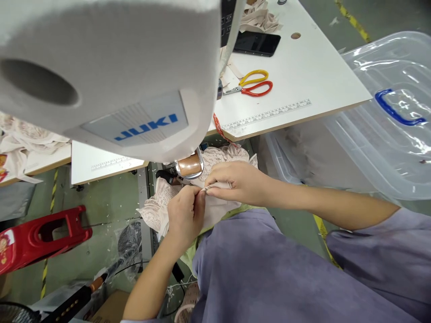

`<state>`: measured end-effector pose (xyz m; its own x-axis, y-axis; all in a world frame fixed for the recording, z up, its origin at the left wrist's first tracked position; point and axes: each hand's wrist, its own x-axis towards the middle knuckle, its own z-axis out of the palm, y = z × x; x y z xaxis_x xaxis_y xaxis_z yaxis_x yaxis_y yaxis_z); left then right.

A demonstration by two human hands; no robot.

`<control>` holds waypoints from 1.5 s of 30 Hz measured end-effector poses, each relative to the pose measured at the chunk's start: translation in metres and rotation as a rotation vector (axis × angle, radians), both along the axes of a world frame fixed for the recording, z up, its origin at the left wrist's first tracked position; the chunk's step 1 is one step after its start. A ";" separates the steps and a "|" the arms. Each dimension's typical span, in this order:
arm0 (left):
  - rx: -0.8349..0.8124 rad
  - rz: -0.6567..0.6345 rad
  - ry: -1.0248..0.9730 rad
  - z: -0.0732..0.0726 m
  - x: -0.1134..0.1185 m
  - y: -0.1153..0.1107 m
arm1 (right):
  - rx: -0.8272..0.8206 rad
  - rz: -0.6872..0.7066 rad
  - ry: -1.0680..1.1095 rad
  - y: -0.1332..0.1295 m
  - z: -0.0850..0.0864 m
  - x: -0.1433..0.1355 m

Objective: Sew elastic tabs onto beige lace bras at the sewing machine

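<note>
Pale pink lace fabric [155,211] lies over my lap and runs up beneath the sewing machine. My left hand [185,213] pinches an edge of it between thumb and fingers. Right beside it, nearly touching, my right hand [234,181] grips the same edge, with a small fold showing between thumb and forefinger. The exact spot between the fingertips is too small to make out. Just above my hands is the machine's metal and tan end piece [189,166].
The white JUKI machine head [141,80] fills the upper left. On the white table [303,67] lie scissors [252,83], a phone [257,43] and fabric strips. A clear plastic bin [397,148] stands at right, a red stool [43,237] at left.
</note>
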<state>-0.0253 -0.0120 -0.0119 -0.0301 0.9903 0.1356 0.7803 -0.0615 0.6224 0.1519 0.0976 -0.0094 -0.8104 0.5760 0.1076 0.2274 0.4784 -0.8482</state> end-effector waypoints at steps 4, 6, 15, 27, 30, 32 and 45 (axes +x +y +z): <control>0.016 0.106 -0.055 -0.001 0.002 0.006 | 0.134 0.032 -0.085 0.015 0.018 -0.011; 0.053 0.185 0.011 -0.002 -0.005 0.011 | 0.162 0.036 -0.163 0.029 0.026 -0.020; 0.542 -0.208 0.586 -0.015 -0.050 0.029 | 0.269 0.013 -0.352 0.051 0.036 -0.039; 0.396 -0.191 0.688 0.000 -0.047 0.031 | 0.872 -0.411 0.121 0.010 -0.018 -0.026; 0.473 -0.403 0.682 -0.003 -0.068 0.041 | 0.816 -0.421 0.108 0.009 -0.017 -0.027; 0.470 -0.473 0.708 -0.004 -0.076 0.046 | 0.736 -0.388 0.104 0.008 -0.019 -0.027; 0.285 -0.159 0.866 0.011 -0.022 0.029 | 0.162 -0.370 0.145 0.013 -0.032 -0.022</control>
